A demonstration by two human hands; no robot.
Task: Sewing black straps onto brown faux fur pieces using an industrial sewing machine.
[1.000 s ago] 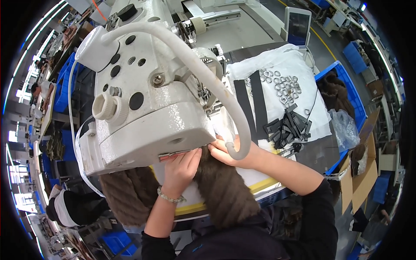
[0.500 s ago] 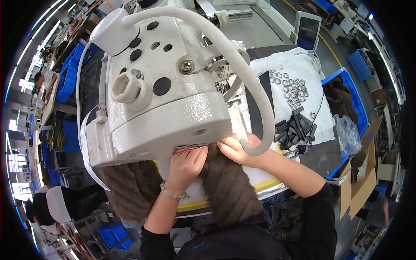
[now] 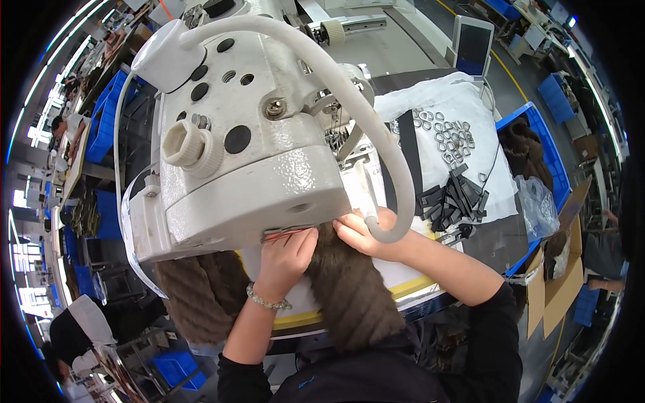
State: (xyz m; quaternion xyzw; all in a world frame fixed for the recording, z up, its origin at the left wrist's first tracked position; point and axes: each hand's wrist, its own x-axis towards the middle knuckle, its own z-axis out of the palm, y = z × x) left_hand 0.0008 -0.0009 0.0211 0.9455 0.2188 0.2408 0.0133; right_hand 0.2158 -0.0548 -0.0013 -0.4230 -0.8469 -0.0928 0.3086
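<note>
A brown fur piece [image 3: 353, 295] runs from under the head of a white sewing machine [image 3: 255, 195] down toward my lap. Its far end passes out of sight beneath the machine. My left hand [image 3: 289, 255] is closed at the fur's left edge, fingertips partly hidden by the machine. Along those fingers, at the machine's lower edge, lies a slender red and metal tool [image 3: 285, 235]; whether I hold it cannot be made out. My right hand [image 3: 366, 235], fingers bent together, pinches the fur's right edge, partly behind a thick white hose [image 3: 403, 181].
Another brown fur piece [image 3: 201, 295] hangs over the table's left edge. To the right, metal D-shaped rings [image 3: 453, 138] and short black strips [image 3: 457, 201] lie on white cloth [image 3: 494, 181]. Beyond are a blue crate [image 3: 554, 164], a cardboard box [image 3: 564, 282] and a screen [image 3: 472, 47].
The machine and table have shifted slightly left in the picture. My hands keep nearly the same hold on the fur. A person in the left background has bent lower.
</note>
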